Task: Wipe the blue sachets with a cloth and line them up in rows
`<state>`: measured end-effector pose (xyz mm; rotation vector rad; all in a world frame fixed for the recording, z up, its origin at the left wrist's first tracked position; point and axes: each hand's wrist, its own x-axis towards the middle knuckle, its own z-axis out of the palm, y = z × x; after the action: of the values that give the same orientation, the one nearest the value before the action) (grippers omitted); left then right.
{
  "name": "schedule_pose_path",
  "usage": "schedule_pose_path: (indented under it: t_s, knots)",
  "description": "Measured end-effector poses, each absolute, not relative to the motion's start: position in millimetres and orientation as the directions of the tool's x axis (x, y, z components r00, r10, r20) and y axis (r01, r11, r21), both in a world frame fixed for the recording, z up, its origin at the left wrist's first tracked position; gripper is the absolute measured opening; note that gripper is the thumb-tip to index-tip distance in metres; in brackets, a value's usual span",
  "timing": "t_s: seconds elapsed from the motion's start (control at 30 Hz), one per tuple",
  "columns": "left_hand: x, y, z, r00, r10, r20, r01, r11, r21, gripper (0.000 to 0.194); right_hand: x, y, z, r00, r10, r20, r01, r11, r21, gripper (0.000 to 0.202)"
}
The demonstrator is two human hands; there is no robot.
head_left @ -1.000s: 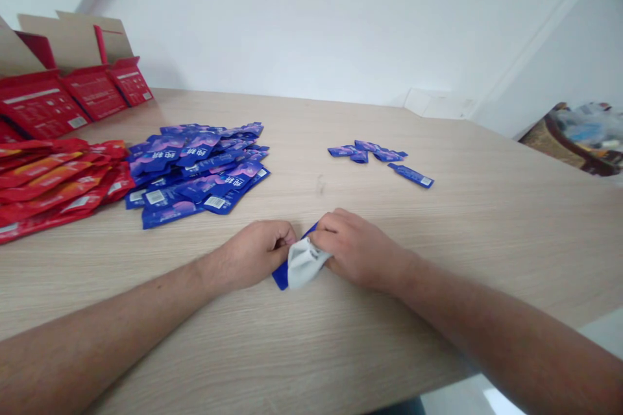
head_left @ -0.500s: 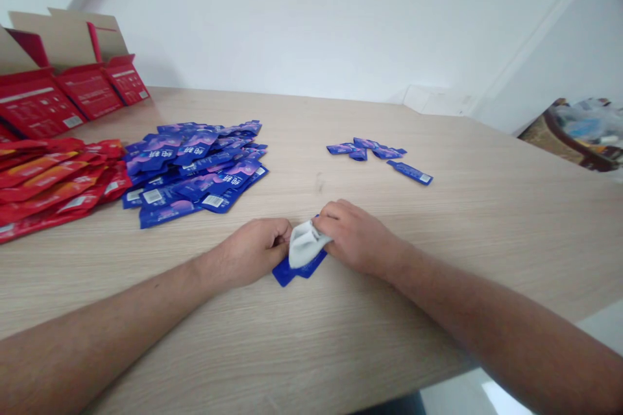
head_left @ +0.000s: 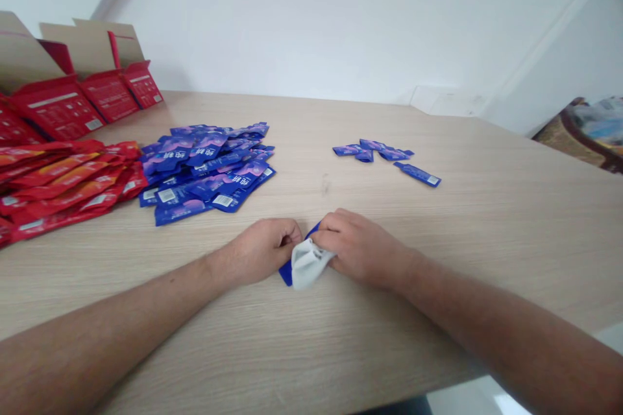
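My left hand point(head_left: 270, 249) is closed on the left side of a blue packet point(head_left: 286, 273) just above the wooden table. Bunched in the fingers of my right hand point(head_left: 357, 246) is a crumpled white cloth point(head_left: 309, 264), pressed against the packet and covering much of it. Farther back on the left lies a heap of blue packets point(head_left: 209, 168) with pink print and barcodes. Beyond my right hand are several small blue packets point(head_left: 374, 149), with a single barcoded one point(head_left: 418, 175) lying a little nearer.
Red packets point(head_left: 73, 185) are piled at the left. Behind them stand red cardboard boxes point(head_left: 61, 107) with raised flaps. The wooden table point(head_left: 233, 343) meets a white wall. A flat white object point(head_left: 445, 101) lies at the back, and a bin-like container point(head_left: 577, 133) holds plastic at the right.
The cloth has moved downward over the packet, hiding more of its lower part. My right hand has shifted slightly toward me. The whole scene has slid a little right as the camera turned.
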<state>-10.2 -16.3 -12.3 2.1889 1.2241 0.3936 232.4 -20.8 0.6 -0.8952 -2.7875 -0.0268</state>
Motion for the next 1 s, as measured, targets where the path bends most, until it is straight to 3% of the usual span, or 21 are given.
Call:
schedule_pose_path:
  t_s: [0.13, 0.3, 0.43, 0.6, 0.67, 0.8, 1.0]
  knots:
    - [-9.7, -17.0, -12.7, 0.529, 0.848, -0.021, 0.675, -0.405, 0.617, 0.015, 231.7, -21.8, 0.3, -0.72, 0.651, 0.242, 0.66, 0.749, -0.053, 0.011]
    - [-9.0, -18.6, -10.2, 0.526, 0.85, -0.013, 0.671, -0.406, 0.62, 0.014, 233.8, -19.8, -1.8, -0.782, 0.589, 0.206, 0.588, 0.806, -0.07, 0.01]
    - [-8.8, -18.8, -10.3, 0.532, 0.847, 0.008, 0.66, -0.42, 0.623, 0.014, 233.5, -21.0, -3.5, -0.709, 0.663, 0.242, 0.67, 0.74, -0.064, 0.013]
    - [-8.3, -17.6, -15.9, 0.539, 0.842, 0.019, 0.643, -0.426, 0.637, 0.013, 223.0, -31.0, -7.1, -0.835, 0.518, 0.185, 0.519, 0.854, -0.047, 0.012]
    - [-8.6, -16.4, -17.2, 0.526, 0.85, 0.024, 0.649, -0.42, 0.634, 0.013, 227.9, -24.9, -9.2, -0.805, 0.548, 0.226, 0.552, 0.832, -0.054, 0.016]
    - [-15.4, -10.9, -7.0, 0.438, 0.898, 0.037, 0.671, -0.354, 0.651, 0.01, 255.4, 0.3, -11.1, -0.654, 0.671, 0.349, 0.68, 0.724, -0.116, 0.012]
    - [-63.3, 19.2, 30.3, 0.205, 0.956, 0.209, 0.731, -0.291, 0.617, 0.015, 270.8, 9.7, -13.5, -0.663, 0.657, 0.358, 0.656, 0.741, -0.145, 0.015]
